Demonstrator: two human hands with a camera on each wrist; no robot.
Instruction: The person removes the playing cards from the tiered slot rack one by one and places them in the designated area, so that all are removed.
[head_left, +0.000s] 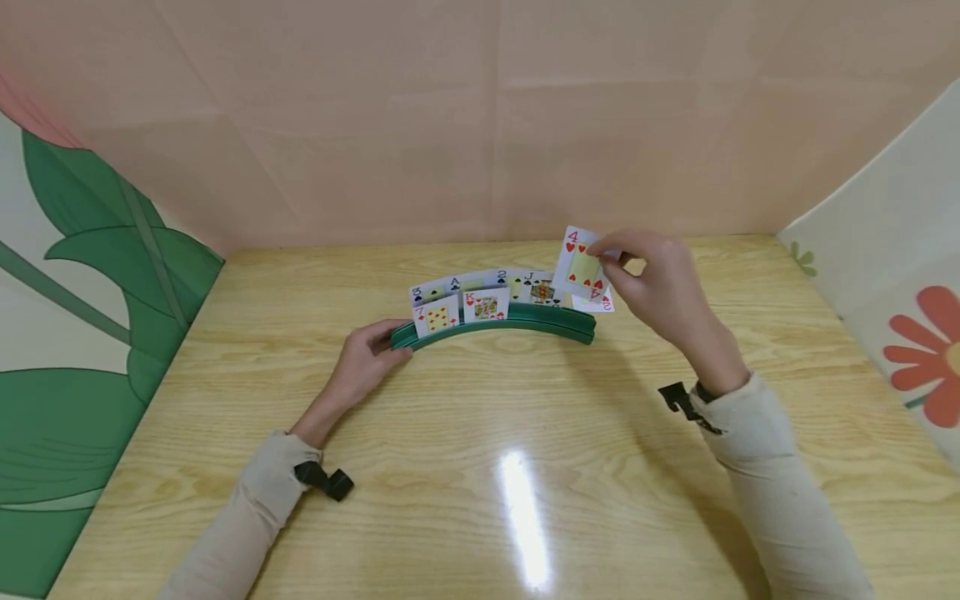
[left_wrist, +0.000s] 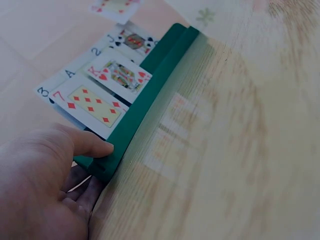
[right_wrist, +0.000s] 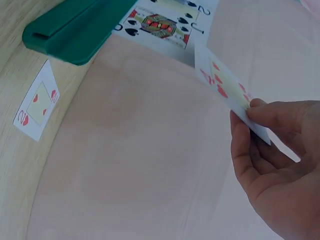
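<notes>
A curved green card holder [head_left: 551, 321] stands on the table, and my left hand [head_left: 360, 358] grips its left end. In the left wrist view the thumb [left_wrist: 95, 144] presses the holder's front while other fingers curl beneath. The seven of diamonds [left_wrist: 95, 107] and king of hearts [head_left: 485, 305] stand in the front slot. Behind them is a row with an ace, a two and the jack of spades [right_wrist: 157, 26]. My right hand [head_left: 656, 283] pinches the four of hearts [head_left: 581, 265] between thumb and fingers, raised near the holder's right end.
A two of hearts [right_wrist: 37, 102] lies face up on the wooden table [head_left: 420, 467] behind the holder's right end. A pinkish backdrop [head_left: 360, 125] rises at the table's far edge. Printed panels with leaves [head_left: 90, 250] and a flower [head_left: 930, 354] flank the sides.
</notes>
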